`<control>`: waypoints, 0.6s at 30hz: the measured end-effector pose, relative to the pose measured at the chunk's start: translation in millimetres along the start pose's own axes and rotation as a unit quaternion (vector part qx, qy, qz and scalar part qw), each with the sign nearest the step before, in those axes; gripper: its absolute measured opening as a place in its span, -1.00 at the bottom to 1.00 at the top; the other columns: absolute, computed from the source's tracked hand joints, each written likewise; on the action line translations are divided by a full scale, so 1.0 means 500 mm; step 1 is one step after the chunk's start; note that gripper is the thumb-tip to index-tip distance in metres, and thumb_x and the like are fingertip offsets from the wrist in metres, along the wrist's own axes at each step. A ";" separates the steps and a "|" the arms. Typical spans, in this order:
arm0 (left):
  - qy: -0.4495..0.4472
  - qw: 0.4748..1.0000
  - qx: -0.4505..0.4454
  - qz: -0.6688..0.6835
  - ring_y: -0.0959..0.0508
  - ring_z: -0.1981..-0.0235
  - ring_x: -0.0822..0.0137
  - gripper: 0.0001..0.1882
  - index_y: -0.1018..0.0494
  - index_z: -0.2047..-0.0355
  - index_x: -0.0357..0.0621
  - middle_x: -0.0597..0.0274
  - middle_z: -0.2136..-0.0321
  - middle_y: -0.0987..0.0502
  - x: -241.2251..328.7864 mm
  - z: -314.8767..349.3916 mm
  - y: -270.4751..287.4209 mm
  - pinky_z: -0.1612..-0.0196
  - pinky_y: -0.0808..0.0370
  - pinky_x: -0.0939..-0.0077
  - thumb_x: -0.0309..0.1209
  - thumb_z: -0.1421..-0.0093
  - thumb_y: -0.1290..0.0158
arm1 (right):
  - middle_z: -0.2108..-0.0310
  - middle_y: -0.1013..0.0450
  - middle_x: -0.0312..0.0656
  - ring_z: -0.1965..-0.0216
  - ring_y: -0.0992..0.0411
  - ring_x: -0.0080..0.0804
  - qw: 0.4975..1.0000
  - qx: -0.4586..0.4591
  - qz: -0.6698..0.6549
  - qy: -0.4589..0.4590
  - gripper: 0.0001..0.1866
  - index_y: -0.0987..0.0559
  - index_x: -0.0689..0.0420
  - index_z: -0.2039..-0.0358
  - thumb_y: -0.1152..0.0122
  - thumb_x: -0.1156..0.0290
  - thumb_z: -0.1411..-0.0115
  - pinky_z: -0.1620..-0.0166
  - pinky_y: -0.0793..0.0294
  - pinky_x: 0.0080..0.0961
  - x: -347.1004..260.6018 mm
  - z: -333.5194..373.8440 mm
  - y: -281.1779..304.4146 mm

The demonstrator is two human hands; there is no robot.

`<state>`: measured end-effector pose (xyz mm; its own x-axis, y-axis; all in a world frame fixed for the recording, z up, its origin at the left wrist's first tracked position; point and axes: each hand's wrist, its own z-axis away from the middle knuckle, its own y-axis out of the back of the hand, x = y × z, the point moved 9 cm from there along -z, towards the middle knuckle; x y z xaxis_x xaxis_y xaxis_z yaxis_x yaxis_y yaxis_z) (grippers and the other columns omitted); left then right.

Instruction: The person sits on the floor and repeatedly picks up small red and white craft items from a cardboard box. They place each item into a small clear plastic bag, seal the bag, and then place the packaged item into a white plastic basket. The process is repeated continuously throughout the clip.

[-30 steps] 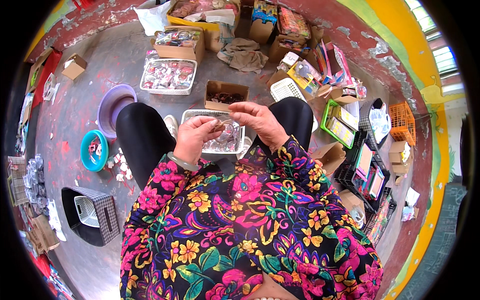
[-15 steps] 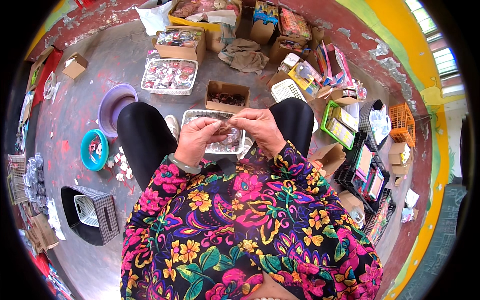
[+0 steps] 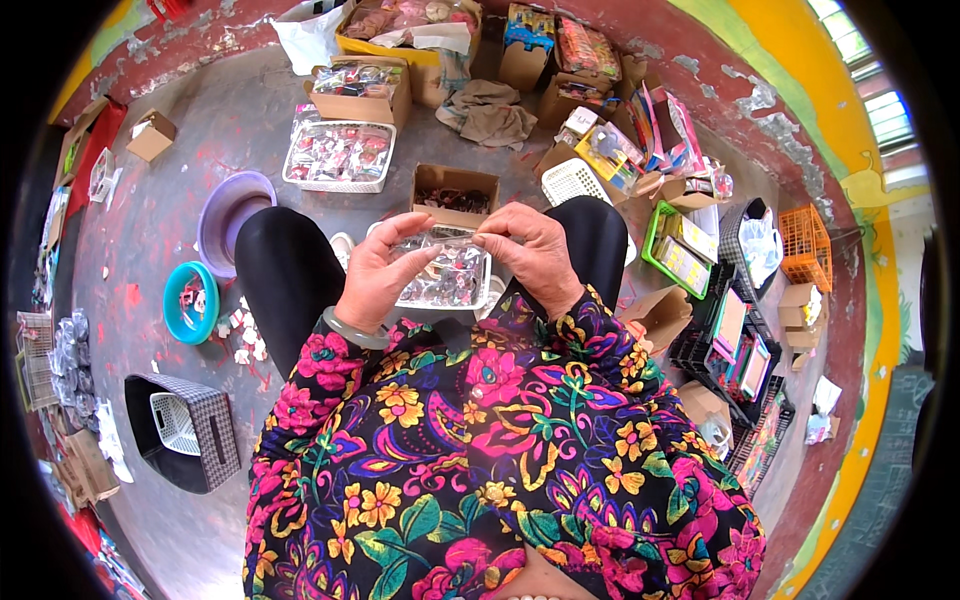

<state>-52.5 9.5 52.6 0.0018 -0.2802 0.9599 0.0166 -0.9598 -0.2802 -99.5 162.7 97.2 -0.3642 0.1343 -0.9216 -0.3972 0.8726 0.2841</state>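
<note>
My right hand pinches the edge of a small clear plastic bag between thumb and forefinger. The bag is thin and see-through, so its outline and contents are hard to make out. My left hand is at the bag's left side, thumb and fingers spread apart, a pale bangle on its wrist. Below both hands, between my knees, stands a white plastic basket filled with small clear packets. Just beyond it is a cardboard box of dark reddish-brown small items.
Another white basket of packets stands farther off. To the left are a purple tub, a turquoise basin and scattered white pieces. A green tray and black crates stand on the right.
My left hand has moved left, away from the right one, and its fingers have opened off the bag. My right hand keeps its pinch, shifted slightly.
</note>
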 end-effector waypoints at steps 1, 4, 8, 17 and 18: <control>-0.028 0.999 0.000 -0.040 -0.44 0.13 0.47 -0.65 -0.38 0.10 -0.28 0.08 0.12 -0.43 0.013 -0.001 -0.003 0.27 -0.43 0.72 -0.59 -0.06 -0.06 | 0.52 -0.42 -0.25 0.42 -0.36 -0.50 0.999 -0.008 0.025 0.025 -0.94 -0.56 0.24 0.50 -0.23 0.54 0.04 0.33 -0.31 -0.62 -0.006 -0.001 -0.002; -0.160 0.934 -0.056 -0.315 -0.42 0.07 0.30 -0.61 -0.42 0.12 -0.17 0.12 0.10 -0.42 0.050 0.002 -0.036 0.21 -0.42 0.60 -0.57 0.02 -0.12 | 0.53 -0.43 -0.25 0.42 -0.36 -0.46 0.993 -0.031 0.070 0.085 -0.94 -0.57 0.21 0.51 -0.24 0.54 0.06 0.33 -0.32 -0.60 -0.032 0.002 -0.015; -0.227 0.893 -0.114 -0.372 -0.48 0.16 0.16 -0.75 -0.49 0.28 -0.21 0.12 0.27 -0.51 0.053 0.008 -0.077 0.17 -0.43 0.43 -0.54 0.03 -0.13 | 0.53 -0.44 -0.27 0.42 -0.37 -0.45 0.992 -0.056 0.059 0.097 -0.93 -0.58 0.18 0.51 -0.26 0.54 0.08 0.34 -0.34 -0.59 -0.039 0.011 -0.032; -0.197 0.896 -0.144 -0.370 -0.55 0.38 0.21 -0.86 -0.51 0.36 -0.26 0.08 0.41 -0.55 0.092 0.059 -0.085 0.31 -0.48 0.50 -0.54 -0.02 -0.10 | 0.55 -0.43 -0.24 0.46 -0.38 -0.38 0.988 -0.058 0.051 0.136 -0.88 -0.58 0.14 0.50 -0.31 0.53 0.14 0.40 -0.38 -0.51 -0.090 0.045 -0.020; -0.193 0.899 -0.142 -0.366 -0.56 0.38 0.22 -0.87 -0.51 0.37 -0.27 0.08 0.42 -0.55 0.094 0.063 -0.081 0.31 -0.47 0.51 -0.55 -0.02 -0.10 | 0.56 -0.42 -0.24 0.47 -0.38 -0.38 0.988 -0.057 0.048 0.136 -0.88 -0.58 0.15 0.52 -0.32 0.54 0.15 0.40 -0.37 -0.52 -0.092 0.048 -0.017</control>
<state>-21.4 35.7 109.2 0.4428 0.4022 0.8014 -0.1009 -0.8657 0.4902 -59.4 160.5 130.9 -0.6119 0.0681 -0.7880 -0.4363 0.8019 0.4081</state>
